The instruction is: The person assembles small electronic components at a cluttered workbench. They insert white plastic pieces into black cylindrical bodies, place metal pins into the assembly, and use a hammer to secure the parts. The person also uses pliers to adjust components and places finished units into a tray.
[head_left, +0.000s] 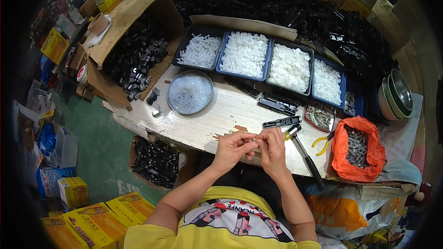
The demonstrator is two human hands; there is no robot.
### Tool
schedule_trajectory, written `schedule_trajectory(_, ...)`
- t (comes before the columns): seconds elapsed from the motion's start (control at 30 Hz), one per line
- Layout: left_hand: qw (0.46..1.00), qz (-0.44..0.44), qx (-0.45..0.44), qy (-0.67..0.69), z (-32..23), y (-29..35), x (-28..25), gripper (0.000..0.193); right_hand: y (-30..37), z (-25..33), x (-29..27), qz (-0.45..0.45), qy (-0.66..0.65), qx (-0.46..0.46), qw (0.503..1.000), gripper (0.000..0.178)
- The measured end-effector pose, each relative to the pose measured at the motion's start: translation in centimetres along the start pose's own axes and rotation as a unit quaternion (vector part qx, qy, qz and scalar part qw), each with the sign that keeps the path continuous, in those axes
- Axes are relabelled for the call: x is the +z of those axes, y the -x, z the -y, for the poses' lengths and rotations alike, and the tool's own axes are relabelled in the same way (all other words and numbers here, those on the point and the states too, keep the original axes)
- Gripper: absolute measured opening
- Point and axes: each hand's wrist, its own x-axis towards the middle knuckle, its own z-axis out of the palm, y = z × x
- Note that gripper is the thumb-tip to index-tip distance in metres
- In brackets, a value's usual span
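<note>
My left hand (232, 148) and my right hand (273, 151) meet fingertip to fingertip over the table's near edge. Both pinch a small pale piece, mostly hidden by the fingers, so its kind cannot be made out. Just beyond the right hand lies a black slotted plastic part (281, 122). Beside that hand rests a hammer (302, 150) with a yellow-tipped head and a black handle hanging past the edge. Farther back are more long black plastic parts (277, 105). Pliers with yellow handles (321, 146) lie right of the hammer.
Several blue and black trays (244, 71) of white plastic pieces line the table's back. A round metal dish (190, 93) stands left, near a carton (124, 27) of black pieces. At right are a dish of metal pins (319, 116), an orange bag (339, 150) of grey pieces and stacked bowls (392, 94).
</note>
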Motion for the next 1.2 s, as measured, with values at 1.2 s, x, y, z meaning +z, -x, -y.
schedule_trajectory(1.2,0.803,-0.011,0.224,-0.553,-3.6,-17.3,3.6,0.014,0.3,-14.0,-12.1,0.0,0.415,0.186,0.891,0.012)
